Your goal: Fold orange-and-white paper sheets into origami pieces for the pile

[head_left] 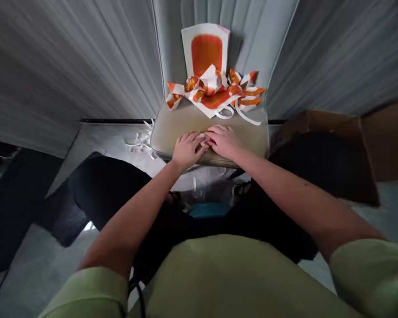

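At the front of the chair seat [172, 132], my left hand [186, 151] and my right hand [223, 142] meet over a small white piece [204, 140] that looks like paper. The fingertips of both hands press on it from either side, and much of it is hidden under them. Beyond my hands lie several crumpled or folded white-and-orange paper pieces [191, 83]. Two thin white paper strips [250, 118] curl beside them. Against the backrest leans a white sheet with an orange rounded rectangle [207, 49].
White paper scraps [141, 141] litter the floor left of the chair. A cardboard box [334, 121] stands at the right. Grey panels [119, 57] rise on both sides of the chair. Something blue [209, 210] shows between my legs.
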`<state>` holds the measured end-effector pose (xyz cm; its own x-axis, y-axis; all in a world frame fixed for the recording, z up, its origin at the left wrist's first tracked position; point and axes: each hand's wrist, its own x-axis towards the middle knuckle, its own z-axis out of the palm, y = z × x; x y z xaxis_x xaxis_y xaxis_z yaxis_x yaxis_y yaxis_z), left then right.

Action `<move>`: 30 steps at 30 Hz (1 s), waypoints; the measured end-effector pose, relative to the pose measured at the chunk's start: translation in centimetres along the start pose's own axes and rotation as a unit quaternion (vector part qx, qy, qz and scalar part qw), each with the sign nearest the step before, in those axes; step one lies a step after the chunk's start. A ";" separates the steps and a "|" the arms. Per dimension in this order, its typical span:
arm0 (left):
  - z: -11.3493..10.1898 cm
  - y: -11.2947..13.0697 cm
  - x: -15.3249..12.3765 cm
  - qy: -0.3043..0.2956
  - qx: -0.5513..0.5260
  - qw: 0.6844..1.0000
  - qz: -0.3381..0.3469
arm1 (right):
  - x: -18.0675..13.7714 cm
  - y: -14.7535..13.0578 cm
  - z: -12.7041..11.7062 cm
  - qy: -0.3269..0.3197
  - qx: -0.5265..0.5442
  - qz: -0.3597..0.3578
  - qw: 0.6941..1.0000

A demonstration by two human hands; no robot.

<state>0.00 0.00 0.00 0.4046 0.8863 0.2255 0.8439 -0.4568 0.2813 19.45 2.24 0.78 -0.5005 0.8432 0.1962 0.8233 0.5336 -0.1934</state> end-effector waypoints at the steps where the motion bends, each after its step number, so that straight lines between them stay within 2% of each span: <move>1: 0.1 0.0 -0.1 0.004 0.000 1.000 0.001 | 0.0 0.0 0.0 0.000 0.005 0.000 1.000; 7: 0.6 0.1 -0.3 0.021 -0.001 1.000 0.001 | 0.0 0.4 0.5 0.014 0.036 0.001 0.999; 17: 0.8 0.1 -0.4 0.015 -0.028 0.999 -0.023 | -0.2 0.2 1.1 0.033 0.061 0.028 0.997; 30: -0.1 0.7 -0.2 -0.010 -0.038 0.999 -0.030 | -0.1 0.2 1.2 0.079 0.111 0.038 0.990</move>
<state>0.45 -0.49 0.22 0.3619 0.9133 0.1868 0.8384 -0.4065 0.3631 19.38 2.37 -0.41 -0.3761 0.8705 0.3176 0.7692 0.4844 -0.4168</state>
